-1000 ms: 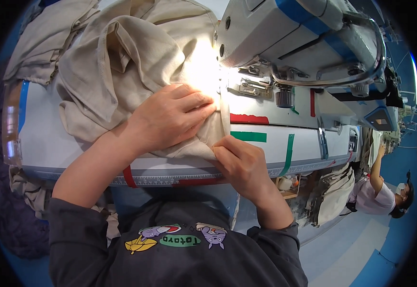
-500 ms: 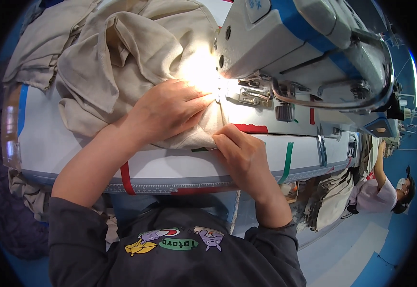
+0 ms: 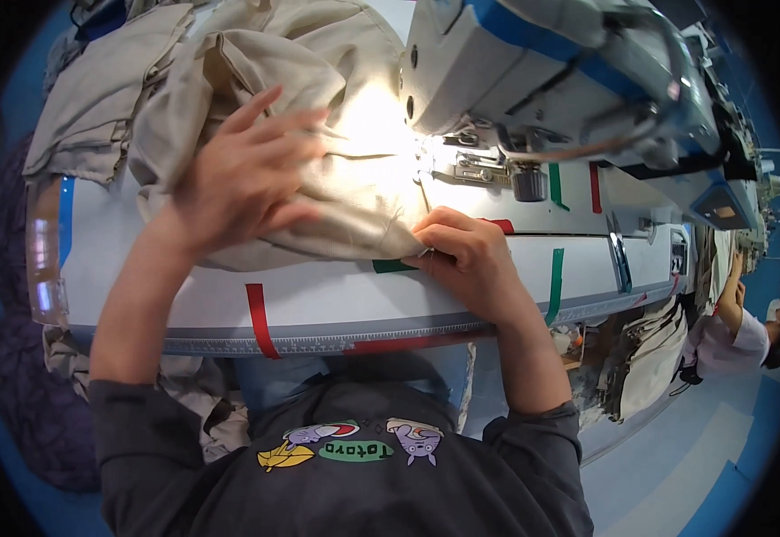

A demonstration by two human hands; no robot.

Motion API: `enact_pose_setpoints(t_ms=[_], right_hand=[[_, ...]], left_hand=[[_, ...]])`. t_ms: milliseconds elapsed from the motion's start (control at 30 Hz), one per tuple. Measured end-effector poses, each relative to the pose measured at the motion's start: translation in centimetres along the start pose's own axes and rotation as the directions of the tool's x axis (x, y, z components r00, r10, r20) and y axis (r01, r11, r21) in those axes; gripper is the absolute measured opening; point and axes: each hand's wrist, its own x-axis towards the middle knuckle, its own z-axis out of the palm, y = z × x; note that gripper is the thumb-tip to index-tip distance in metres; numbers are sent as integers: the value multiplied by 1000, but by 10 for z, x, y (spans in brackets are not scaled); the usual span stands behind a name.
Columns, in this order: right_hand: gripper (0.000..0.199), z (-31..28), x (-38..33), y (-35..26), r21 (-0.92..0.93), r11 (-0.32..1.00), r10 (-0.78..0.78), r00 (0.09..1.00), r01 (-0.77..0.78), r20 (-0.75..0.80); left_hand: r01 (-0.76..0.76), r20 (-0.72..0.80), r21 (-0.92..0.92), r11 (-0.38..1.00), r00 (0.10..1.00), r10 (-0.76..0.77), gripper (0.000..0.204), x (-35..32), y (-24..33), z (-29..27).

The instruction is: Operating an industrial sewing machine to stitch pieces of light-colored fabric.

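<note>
A beige fabric garment lies bunched on the white table, its right edge under the lit needle area of a sewing machine. My right hand pinches the cloth's near corner, just in front of the presser foot. Over the left part of the garment is my left hand, fingers spread and smeared by motion; whether its palm touches the cloth I cannot tell. Glare from the machine's lamp washes out the fabric around the needle.
Folded beige pieces are stacked at the far left. Red and green tape strips and a ruler mark the table's front edge. Thread snips lie to the right. Beyond, a person works near hanging beige cloth.
My left hand has let go of the cloth by the needle and swung left and up, its fingers opening. My right hand keeps its pinch. The whole view has shifted slightly.
</note>
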Motion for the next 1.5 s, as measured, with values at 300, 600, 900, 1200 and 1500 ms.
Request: enact_pose_setpoints(t_ms=[300,600,900,1200,1500], right_hand=[[14,24,-53,-39,6,986,-164,967,166,193],[15,19,-91,-56,-240,940,-213,967,242,142],[18,9,-80,-59,-318,928,-137,971,195,196],[16,14,-82,-57,-313,938,-95,977,152,190],[21,-1,-14,-29,-326,894,193,921,-307,-339]], left_hand=[[235,478,-198,952,871,-116,42,7,135,-74],[669,455,8,743,659,-599,49,-22,93,-15],[725,465,6,688,607,-644,53,-14,84,-13],[220,285,-308,926,949,-131,68,-3,101,13],[235,195,-178,956,960,-200,57,-14,115,22]])
